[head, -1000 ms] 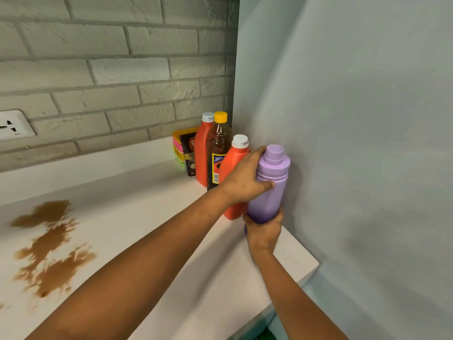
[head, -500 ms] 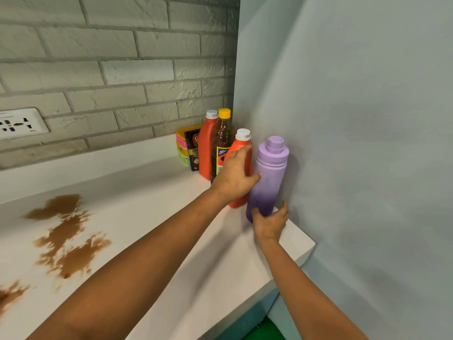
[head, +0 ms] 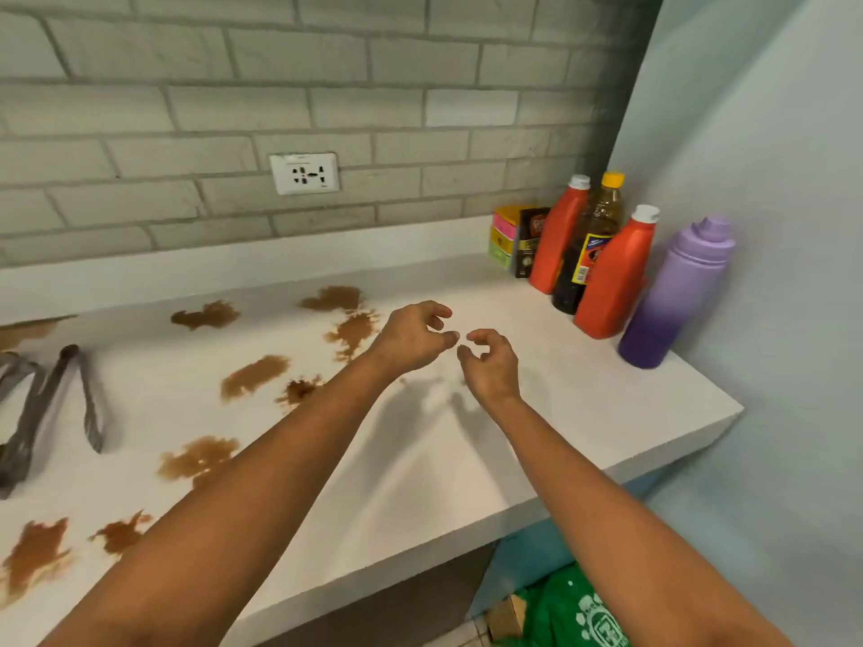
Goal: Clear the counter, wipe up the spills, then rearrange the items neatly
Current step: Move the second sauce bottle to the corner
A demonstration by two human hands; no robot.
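Both your left hand (head: 411, 340) and right hand (head: 490, 364) hang loosely curled, fingers gripping nothing; the tongs (head: 44, 408) lie on the desk (head: 583, 413) well left of your left fingers, long axis running away from you.

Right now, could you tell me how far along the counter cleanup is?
Done: purple bottle stands by the red bottles in the corner. In hand: nothing; left hand and right hand hover empty. Left: brown spills unwiped, tongs on the counter.

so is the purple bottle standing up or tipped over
Upright: the purple bottle stands on its base on the counter, cap on top, beside the wall.
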